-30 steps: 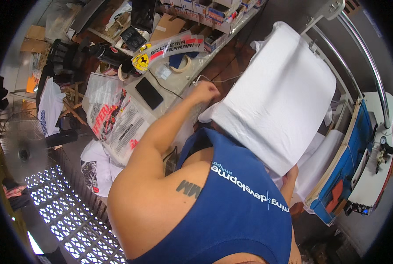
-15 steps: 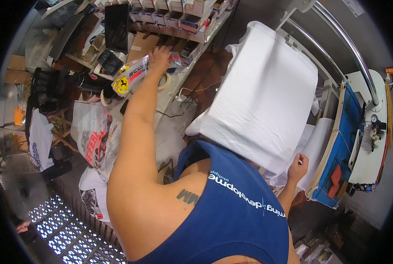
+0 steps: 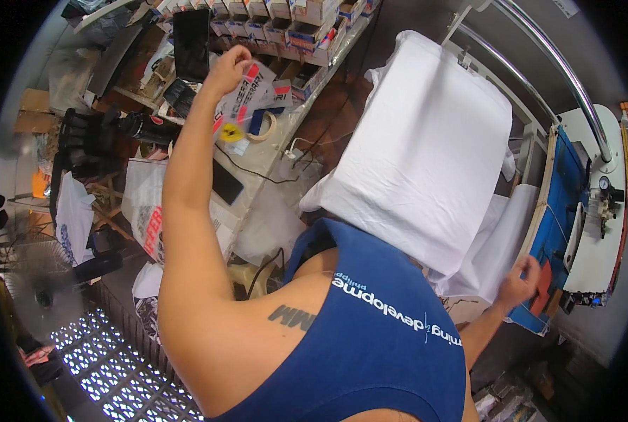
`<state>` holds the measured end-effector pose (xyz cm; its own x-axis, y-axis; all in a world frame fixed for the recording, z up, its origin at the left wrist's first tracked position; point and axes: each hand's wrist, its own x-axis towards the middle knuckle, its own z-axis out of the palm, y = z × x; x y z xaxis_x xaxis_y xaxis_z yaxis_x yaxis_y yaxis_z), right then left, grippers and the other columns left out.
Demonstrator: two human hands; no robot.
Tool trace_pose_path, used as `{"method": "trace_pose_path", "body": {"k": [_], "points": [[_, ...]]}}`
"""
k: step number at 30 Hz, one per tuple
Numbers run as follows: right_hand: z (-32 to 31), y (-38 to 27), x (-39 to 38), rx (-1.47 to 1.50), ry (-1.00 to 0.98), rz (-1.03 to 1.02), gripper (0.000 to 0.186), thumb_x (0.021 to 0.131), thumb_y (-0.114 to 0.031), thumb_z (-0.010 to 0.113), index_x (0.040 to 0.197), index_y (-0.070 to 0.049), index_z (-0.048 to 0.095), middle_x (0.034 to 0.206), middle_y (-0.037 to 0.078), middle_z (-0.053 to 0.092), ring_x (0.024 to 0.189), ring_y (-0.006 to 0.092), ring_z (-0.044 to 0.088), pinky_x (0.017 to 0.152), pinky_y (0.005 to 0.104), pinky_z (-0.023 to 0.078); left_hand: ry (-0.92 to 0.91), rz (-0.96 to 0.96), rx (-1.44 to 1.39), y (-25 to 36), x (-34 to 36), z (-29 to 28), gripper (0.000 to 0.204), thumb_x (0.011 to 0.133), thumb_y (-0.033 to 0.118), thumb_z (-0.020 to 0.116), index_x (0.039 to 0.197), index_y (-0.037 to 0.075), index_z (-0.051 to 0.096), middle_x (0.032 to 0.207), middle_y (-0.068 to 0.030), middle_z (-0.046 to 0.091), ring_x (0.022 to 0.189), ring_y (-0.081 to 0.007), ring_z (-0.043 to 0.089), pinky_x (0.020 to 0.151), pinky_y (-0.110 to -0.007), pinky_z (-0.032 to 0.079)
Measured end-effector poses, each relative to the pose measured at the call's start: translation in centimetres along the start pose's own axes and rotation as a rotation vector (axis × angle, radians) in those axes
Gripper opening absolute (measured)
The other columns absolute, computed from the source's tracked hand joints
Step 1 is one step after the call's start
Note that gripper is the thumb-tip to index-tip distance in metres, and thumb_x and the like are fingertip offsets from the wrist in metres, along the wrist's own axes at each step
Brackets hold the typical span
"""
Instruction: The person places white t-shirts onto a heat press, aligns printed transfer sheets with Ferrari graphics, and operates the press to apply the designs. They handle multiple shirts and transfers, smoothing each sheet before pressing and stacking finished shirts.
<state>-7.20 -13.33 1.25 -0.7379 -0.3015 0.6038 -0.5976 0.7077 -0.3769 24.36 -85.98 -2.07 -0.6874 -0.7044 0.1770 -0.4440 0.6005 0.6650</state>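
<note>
Left of the white cloth (image 3: 433, 151), the left hand (image 3: 230, 69) pinches a printed sheet (image 3: 243, 100); gripped at one edge, it could crease or snag the tape roll (image 3: 273, 126). Right of the cloth, the right hand (image 3: 518, 283) curls, grasp unclear.

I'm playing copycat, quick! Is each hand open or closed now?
Left hand: closed, holding a printed sheet.
Right hand: partly open, nothing visible in it.
</note>
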Motion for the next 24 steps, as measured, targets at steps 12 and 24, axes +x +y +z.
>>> {"method": "trace_pose_path", "body": {"k": [12,24], "points": [[-21.9,14.5,23.6,-0.779,0.085,0.265,0.053,0.102,-0.046,0.052,0.127,-0.002,0.066,0.130,0.024,0.065,0.124,0.0437,0.059,0.108,0.0488,0.045,-0.810,0.623,-0.061,33.6,-6.3,25.7,0.013,0.091,0.007,0.066,0.103,0.004,0.068,0.092,-0.0192,0.073,0.089,-0.0355,0.071,0.080,-0.041,0.055],[-22.2,29.8,38.7,-0.674,-0.555,0.291,0.047,0.102,-0.038,0.057,0.130,-0.002,0.065,0.119,0.018,0.072,0.112,0.0314,0.068,0.098,0.0412,0.052,-0.355,0.781,-0.017,30.1,-12.8,32.3,0.033,0.084,0.010,0.074,0.117,0.007,0.068,0.122,-0.0142,0.066,0.115,-0.0348,0.061,0.102,-0.046,0.047]]}}
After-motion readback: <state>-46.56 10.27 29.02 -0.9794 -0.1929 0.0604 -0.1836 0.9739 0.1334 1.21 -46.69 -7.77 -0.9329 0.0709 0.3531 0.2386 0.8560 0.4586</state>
